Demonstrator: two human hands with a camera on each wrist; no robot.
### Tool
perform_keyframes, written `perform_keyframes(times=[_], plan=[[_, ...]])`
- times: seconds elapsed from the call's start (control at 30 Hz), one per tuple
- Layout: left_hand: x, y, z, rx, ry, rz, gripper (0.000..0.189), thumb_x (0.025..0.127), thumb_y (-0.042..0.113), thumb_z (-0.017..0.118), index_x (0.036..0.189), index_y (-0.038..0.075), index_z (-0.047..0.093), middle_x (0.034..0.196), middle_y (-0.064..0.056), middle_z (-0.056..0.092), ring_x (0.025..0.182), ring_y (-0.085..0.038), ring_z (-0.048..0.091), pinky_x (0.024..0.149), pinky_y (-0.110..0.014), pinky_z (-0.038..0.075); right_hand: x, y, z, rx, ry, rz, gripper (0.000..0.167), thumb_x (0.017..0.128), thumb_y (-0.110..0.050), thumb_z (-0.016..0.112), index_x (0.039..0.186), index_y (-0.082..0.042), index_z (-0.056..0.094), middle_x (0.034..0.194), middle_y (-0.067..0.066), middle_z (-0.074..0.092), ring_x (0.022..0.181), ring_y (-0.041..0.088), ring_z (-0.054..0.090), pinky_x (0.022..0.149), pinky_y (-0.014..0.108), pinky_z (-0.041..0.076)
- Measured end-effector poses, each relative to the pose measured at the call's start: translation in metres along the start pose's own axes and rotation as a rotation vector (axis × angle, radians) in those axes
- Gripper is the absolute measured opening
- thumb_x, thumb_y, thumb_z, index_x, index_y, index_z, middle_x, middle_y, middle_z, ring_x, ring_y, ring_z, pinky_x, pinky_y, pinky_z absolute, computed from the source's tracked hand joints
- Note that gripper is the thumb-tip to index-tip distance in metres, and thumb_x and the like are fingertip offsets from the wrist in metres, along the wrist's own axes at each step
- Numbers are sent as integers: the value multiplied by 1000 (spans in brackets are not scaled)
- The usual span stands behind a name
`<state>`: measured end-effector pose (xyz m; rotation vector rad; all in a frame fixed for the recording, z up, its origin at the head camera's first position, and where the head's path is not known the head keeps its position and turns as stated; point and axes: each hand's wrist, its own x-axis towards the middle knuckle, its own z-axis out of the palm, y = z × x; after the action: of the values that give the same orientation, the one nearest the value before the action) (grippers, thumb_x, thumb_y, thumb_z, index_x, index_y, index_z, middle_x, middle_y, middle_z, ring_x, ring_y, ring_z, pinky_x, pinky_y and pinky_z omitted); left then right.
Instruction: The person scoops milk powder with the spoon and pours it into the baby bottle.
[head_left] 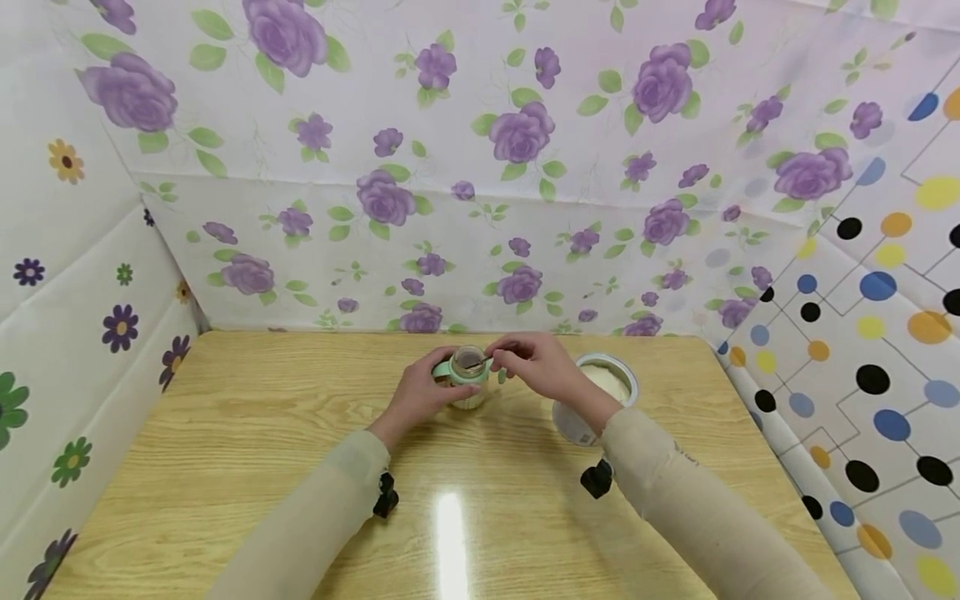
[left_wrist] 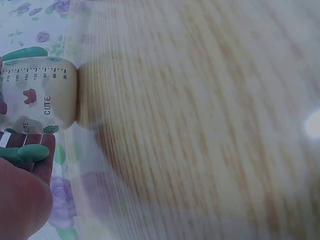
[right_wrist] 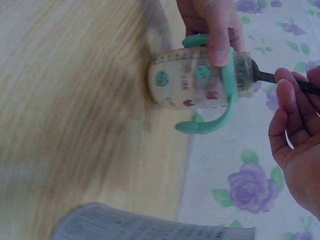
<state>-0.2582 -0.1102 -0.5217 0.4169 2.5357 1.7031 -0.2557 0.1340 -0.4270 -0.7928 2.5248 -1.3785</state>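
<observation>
Left grip (head_left: 422, 390): bottle (right_wrist: 187, 82); right grip (head_left: 542, 365): dark spoon (right_wrist: 267, 77); far table edge (head_left: 330, 337) near bottle

At nine o'clock in the left wrist view, the bottle (left_wrist: 37, 97) has numbers in a row, 210, 180, 150, 120, 90, 60 and 30, with 30 at about two o'clock on it, and the word CUTE comes twice, at about four and seven o'clock. In the right wrist view the bottle is at about one o'clock and says CUTE again, and the tin (right_wrist: 150, 225) at six o'clock has small words too blurry to read. In the head view, tiny writing on the right sleeve (head_left: 708, 504), at four o'clock, is too small to read.
</observation>
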Motion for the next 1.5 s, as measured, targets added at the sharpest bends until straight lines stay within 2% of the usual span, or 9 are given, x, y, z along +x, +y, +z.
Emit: perform_keyframes(times=[0.1, 0.23, 0.5, 0.7, 0.8, 1.0, 1.3, 1.4, 1.5], plan=[[0, -1, 0, -7, 1, -1, 67, 89, 29, 92, 148, 21, 62, 140, -3, 68, 121, -23, 67, 103, -46, 56, 3, -3, -1, -86, -31, -17, 26, 112, -20, 58, 123, -8, 78, 97, 1, 78, 79, 16, 71, 66, 36, 57], [0, -4, 1, -13, -13, 2, 67, 90, 30, 91, 149, 21, 61, 140, -2, 67, 121, -22, 67, 102, -44, 57, 3, -5, -2, -125, -31, -31, 25, 111, -19, 58, 122, -10, 79, 95, -5, 77, 78, 16, 71, 64, 36, 56], [-1, -4, -1, -29, -12, 0, 65, 90, 32, 90, 148, 23, 62, 140, -1, 66, 123, -22, 66, 103, -43, 57, 0, -1, 2, -111, -36, -32, 25, 111, -20, 59, 124, -12, 79, 101, 1, 78, 82, 14, 71, 70, 37, 59], [0, -4, 0, -43, -19, 8, 67, 89, 31, 91, 149, 21, 61, 141, -1, 66, 124, -23, 66, 103, -43, 57, -3, -4, 1, -60, -1, -9, 27, 112, -25, 59, 127, -12, 78, 101, -3, 78, 83, 18, 71, 73, 40, 60], [1, -4, 0, -44, -22, 4, 67, 89, 32, 91, 149, 22, 61, 141, -1, 66, 125, -23, 66, 105, -43, 57, -4, -4, -1, 3, 32, 16, 29, 113, -28, 59, 127, -12, 78, 102, 2, 79, 84, 21, 71, 76, 39, 60], [2, -6, 1, -39, -16, -2, 68, 88, 33, 92, 148, 23, 61, 141, -2, 66, 125, -25, 66, 105, -45, 56, -5, -4, -5, 215, 143, 65, 33, 112, -32, 60, 126, -7, 77, 104, 13, 79, 86, 28, 71, 84, 37, 60], [2, -4, 3, -27, -12, -28, 73, 87, 33, 93, 151, 20, 60, 142, -4, 65, 124, -24, 66, 104, -44, 56, -20, -1, -27, 610, 307, 122, 38, 113, -30, 59, 119, 3, 76, 96, -3, 81, 75, 14, 65, 78, 28, 57], [2, -3, 2, -37, -15, -28, 72, 87, 32, 93, 150, 20, 60, 143, -4, 64, 126, -24, 65, 105, -43, 56, -30, 1, -41, 694, 317, 138, 34, 113, -30, 58, 116, -2, 77, 96, -4, 81, 73, 12, 63, 76, 25, 56], [2, -3, 1, -33, -18, -17, 71, 87, 31, 93, 149, 20, 61, 144, -5, 64, 127, -25, 64, 106, -43, 56, -44, 5, -54, 745, 335, 133, 33, 114, -28, 56, 122, -2, 75, 96, -4, 80, 73, 11, 63, 74, 23, 55]])
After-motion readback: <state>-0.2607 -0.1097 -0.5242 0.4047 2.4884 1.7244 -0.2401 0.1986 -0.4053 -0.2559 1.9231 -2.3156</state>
